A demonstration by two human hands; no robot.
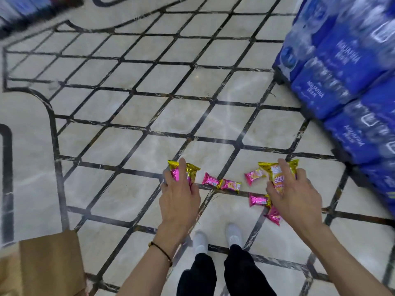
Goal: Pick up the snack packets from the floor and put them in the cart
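Glossy beige marble floor, black diamond grid inlay. Left hand over crinkled gold-and-pink foil packet, thumb and fingers either side; cannot tell if gripped. Right hand, fingers spread straight, over gold-and-orange foil packet. Small pink pillow-shaped foil packets scattered on floor between and beneath hands. Blue shrink-wrapped bottle packs stacked far right.

"aquafina" is printed on the stacked blue water packs.
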